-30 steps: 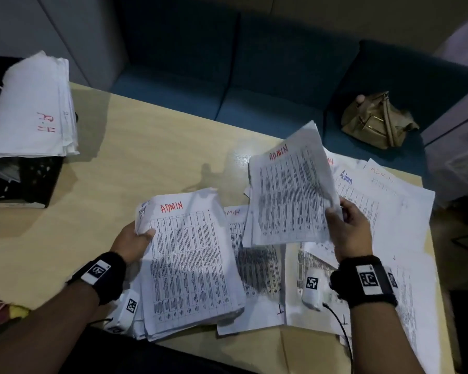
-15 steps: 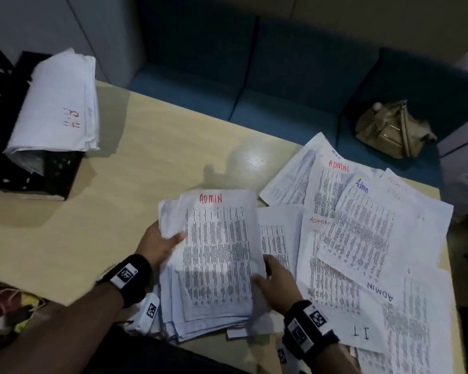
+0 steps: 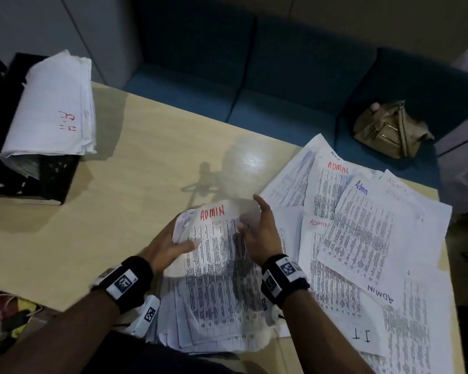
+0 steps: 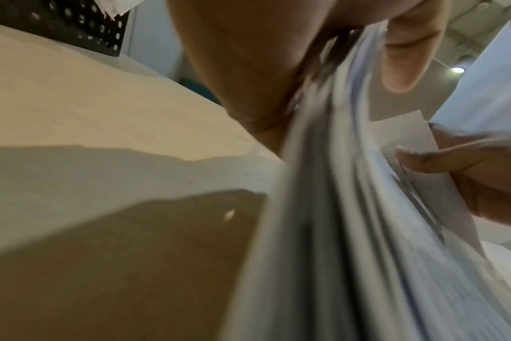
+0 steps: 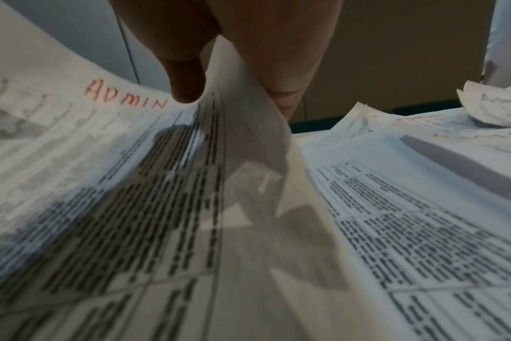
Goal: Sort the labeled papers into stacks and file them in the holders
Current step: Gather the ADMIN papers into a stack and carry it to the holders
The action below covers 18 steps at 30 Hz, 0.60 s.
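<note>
Bare desk [image 3: 135, 168] lies open between the black holder [image 3: 52, 182] at far left and the ADMIN stack [image 3: 216, 279]. Loose papers [image 3: 362, 238] overlap across the desk's right side.

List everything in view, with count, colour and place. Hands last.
ADMIN stack: one, white with red label, near table edge, held in both hands.
loose sheets: several, white, labelled ADMIN and I.T, overlapping on the table's right.
H.R stack: one, white, red label, on top of the black holder.
black holder: at least one, perforated, far left of the table.
table: one, light wood.
sofa: one, dark blue, beyond the table.
bag: one, tan, on the sofa.
wristbands: two, black with white tags.
left hand: grips the stack's left edge.
right hand: pinches its right edge.
</note>
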Available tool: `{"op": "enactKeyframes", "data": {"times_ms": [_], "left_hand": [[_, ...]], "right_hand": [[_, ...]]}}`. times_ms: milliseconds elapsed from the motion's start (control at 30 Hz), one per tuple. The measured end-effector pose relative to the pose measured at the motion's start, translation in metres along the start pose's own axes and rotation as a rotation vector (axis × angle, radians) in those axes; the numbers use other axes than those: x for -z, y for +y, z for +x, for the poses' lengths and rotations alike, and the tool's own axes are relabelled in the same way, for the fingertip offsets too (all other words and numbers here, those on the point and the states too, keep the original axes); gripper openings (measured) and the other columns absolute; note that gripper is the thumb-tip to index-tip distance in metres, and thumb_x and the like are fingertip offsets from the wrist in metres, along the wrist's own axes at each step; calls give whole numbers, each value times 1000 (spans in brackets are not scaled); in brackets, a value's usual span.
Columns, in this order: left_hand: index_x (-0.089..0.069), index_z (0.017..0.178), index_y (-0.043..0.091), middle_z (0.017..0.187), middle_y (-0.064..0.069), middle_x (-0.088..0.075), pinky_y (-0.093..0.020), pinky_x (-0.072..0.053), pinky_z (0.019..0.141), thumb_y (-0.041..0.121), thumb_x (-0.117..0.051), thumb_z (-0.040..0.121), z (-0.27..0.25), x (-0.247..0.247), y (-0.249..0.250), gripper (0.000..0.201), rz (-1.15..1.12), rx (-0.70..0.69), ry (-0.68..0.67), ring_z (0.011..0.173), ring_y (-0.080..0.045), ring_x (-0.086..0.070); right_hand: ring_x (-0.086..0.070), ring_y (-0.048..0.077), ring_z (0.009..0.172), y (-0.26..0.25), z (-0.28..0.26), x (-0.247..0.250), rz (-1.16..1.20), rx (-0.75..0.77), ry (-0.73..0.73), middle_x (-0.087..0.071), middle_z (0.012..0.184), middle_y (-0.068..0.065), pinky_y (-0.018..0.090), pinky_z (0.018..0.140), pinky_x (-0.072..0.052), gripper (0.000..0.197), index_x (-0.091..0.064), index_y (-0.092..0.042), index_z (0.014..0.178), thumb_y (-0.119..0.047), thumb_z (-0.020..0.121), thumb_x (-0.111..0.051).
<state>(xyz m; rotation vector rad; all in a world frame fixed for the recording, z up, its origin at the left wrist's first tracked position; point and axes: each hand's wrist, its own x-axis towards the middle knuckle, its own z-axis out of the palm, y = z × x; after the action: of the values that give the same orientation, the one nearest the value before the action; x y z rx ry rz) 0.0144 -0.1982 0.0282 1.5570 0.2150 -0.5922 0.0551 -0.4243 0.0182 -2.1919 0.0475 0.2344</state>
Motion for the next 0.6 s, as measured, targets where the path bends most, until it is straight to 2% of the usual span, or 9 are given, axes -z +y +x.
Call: {"op": "enactKeyframes", "data": {"times_ms": [33, 100, 167, 233, 300, 367, 433, 533, 600], "left_hand": [[-44, 114, 69, 128, 19, -59, -37, -48, 96, 25, -73, 82, 3, 0, 4, 61, 4, -32, 25, 118, -10, -59], [-45, 115, 65, 137, 7, -52, -35, -50, 86, 2, -62, 88, 11, 2, 7, 71, 85, -110, 87, 104, -14, -61], [-54, 110, 47, 133, 0, -55, -28, -46, 61, -13, -50, 86, 16, 2, 8, 65, 146, -142, 99, 72, -12, -59], [-56, 103, 35, 122, 0, -60, -26, -40, 53, -16, -49, 85, 20, 1, 6, 54, 153, -165, 108, 62, -16, -53], [-55, 103, 38, 121, 10, -59, -28, -47, 65, -13, -54, 84, 20, -1, 6, 55, 133, -183, 130, 83, -17, -60], [-48, 112, 54, 128, 25, -48, -16, -48, 86, -4, -62, 87, 20, -2, 4, 64, 125, -169, 142, 109, 0, -56], [-38, 124, 54, 128, 30, -45, -19, -45, 96, 8, -67, 88, 18, -4, -4, 66, 124, -87, 131, 117, 8, -49], [-49, 118, 48, 119, 13, -62, -43, -47, 100, 25, -67, 88, 17, 0, -23, 42, 264, 35, 143, 114, -17, -60], [-56, 120, 39, 117, 3, -66, -44, -49, 96, 33, -64, 86, 17, 10, -35, 36, 333, 66, 199, 109, -23, -63]], "right_hand": [[-35, 5, 116, 1, 0, -1, -41, 7, -21, -35, 144, 5, 27, 104, -36, 62, -30, -20, 143, -21, 90, -62], [-31, 5, 113, 0, 3, 0, -87, 3, -34, -30, 142, 7, 25, 106, -35, 61, -32, -13, 141, -18, 89, -64], [-29, 4, 115, 1, 9, 3, -47, 3, 42, -26, 143, 4, 18, 104, -29, 68, -28, -18, 143, -15, 87, -65], [-33, 5, 113, 2, 16, 8, -40, 32, 64, -25, 143, 0, 15, 102, -33, 64, -31, -26, 144, -17, 88, -63], [-45, 11, 112, 1, 19, 10, -133, 17, -11, -26, 145, 2, 25, 102, -42, 45, -46, -23, 135, -22, 92, -57], [-53, 20, 115, 2, 19, 8, -193, -10, -63, -34, 143, 6, 29, 102, -43, 34, -55, -14, 127, -23, 94, -54], [-51, 24, 118, 4, 18, 9, -197, -2, -104, -46, 134, 10, 29, 101, -41, 31, -59, -7, 121, -23, 96, -52], [-52, 22, 115, 15, 21, 23, -68, -39, 5, -57, 123, 8, 40, 104, -41, 33, -65, -6, 114, -29, 98, -47], [-50, 26, 118, 31, 27, 42, -133, -101, 198, -55, 125, 9, 39, 105, -39, 26, -62, -10, 115, -25, 95, -54]]}}
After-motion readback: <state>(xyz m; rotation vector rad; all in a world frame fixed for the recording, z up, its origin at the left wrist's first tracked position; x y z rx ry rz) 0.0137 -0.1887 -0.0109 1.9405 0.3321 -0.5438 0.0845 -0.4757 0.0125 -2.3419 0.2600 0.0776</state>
